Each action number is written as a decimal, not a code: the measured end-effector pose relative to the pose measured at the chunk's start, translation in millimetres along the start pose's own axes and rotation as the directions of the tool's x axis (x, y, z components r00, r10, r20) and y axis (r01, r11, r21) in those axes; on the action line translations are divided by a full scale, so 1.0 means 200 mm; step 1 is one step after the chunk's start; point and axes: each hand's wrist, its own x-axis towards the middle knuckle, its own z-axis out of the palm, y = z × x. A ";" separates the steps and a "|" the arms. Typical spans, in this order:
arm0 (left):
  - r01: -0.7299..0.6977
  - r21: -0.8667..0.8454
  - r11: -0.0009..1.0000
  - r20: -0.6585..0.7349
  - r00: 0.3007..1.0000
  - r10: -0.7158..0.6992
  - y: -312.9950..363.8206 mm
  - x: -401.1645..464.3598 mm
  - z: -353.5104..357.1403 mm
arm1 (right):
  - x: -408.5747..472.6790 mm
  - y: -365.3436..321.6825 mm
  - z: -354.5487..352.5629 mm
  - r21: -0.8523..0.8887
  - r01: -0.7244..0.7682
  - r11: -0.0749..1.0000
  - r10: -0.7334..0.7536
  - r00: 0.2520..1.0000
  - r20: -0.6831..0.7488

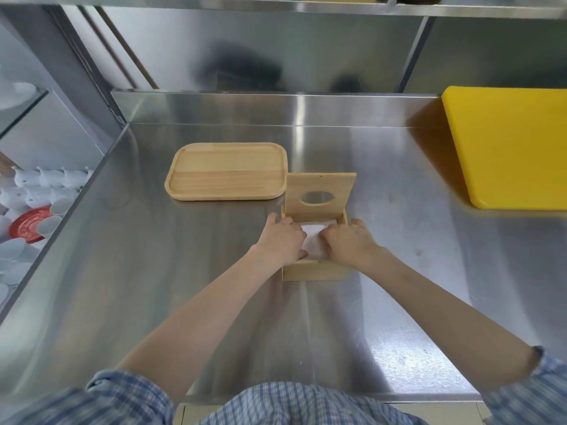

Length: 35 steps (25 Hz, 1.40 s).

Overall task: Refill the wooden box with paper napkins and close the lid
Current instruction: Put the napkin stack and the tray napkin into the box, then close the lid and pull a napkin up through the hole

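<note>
A small wooden box [313,271] stands on the steel counter, just right of centre. Its hinged lid [320,187], with an oval hole, is raised upright at the back. White paper napkins [313,240] lie inside the box. My left hand [283,240] reaches in over the box's left wall with its fingers curled on the napkins. My right hand [348,243] comes in from the right wall and presses on the same stack. Much of the stack is hidden under both hands.
A shallow wooden tray [227,171] lies just behind and left of the box. A yellow cutting board [506,148] sits at the right. The counter's left edge [76,210] drops to a lower shelf of white dishes [40,191]. A steel backsplash [276,108] rises behind.
</note>
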 end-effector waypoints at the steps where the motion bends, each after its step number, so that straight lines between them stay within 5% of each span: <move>1: -0.001 -0.005 1.000 -0.008 1.000 0.001 0.00 0.00 0.00 | 0.00 0.00 0.00 0.018 0.000 1.000 0.000 1.000 -0.005; 6: 0.024 -0.306 0.952 -0.203 0.975 -0.090 0.00 -0.05 -0.01 | -0.07 0.03 -0.05 0.346 0.012 0.938 0.051 0.984 -0.170; 9: 0.052 -0.489 0.871 -0.327 0.915 -0.238 -0.03 -0.10 -0.04 | -0.13 0.08 -0.09 0.572 0.080 0.817 0.180 0.906 -0.383; 14: 0.125 -0.641 0.757 -0.402 0.786 -0.470 -0.12 -0.15 -0.14 | -0.13 0.18 -0.18 0.548 0.181 0.816 0.262 0.730 -0.631; 17: 0.099 -0.641 0.761 -0.426 0.778 -0.461 -0.15 -0.13 -0.20 | -0.10 0.21 -0.22 0.506 0.206 0.838 0.220 0.720 -0.658; 22: 0.008 -0.610 0.793 -0.416 0.848 -0.329 -0.14 -0.08 -0.26 | -0.05 0.18 -0.24 0.587 0.146 0.797 0.226 0.829 -0.512; 35: -0.098 -0.691 0.716 -0.470 0.814 -0.341 -0.12 -0.19 -0.17 | -0.13 0.19 -0.11 0.555 0.273 0.786 0.234 0.699 -0.675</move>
